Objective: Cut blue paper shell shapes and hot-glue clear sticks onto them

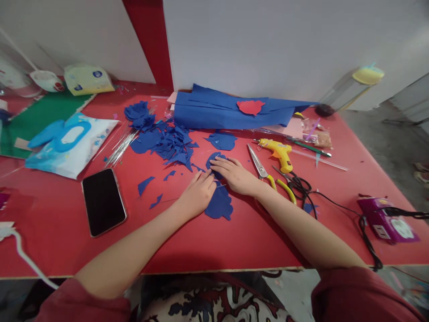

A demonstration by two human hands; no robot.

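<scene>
Head view: a scalloped blue cut-out (219, 206) lies inward of the table's (187, 250) near edge, beside left hand (198, 195) and right hand (236, 177); fingers lowered, any grasp indeterminable. Probably light, pliant, easily creased; best held by its rim.

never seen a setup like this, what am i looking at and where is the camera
No machine here: it's one picture from a camera on a person's head, looking forward and down at their own bare hands. The left hand and right hand rest close together over cut blue pieces on a red table. A thin wire shows beside them; whether it is gripped is unclear. Around them lie a phone, blue scraps, scissors and a yellow glue gun.
</scene>
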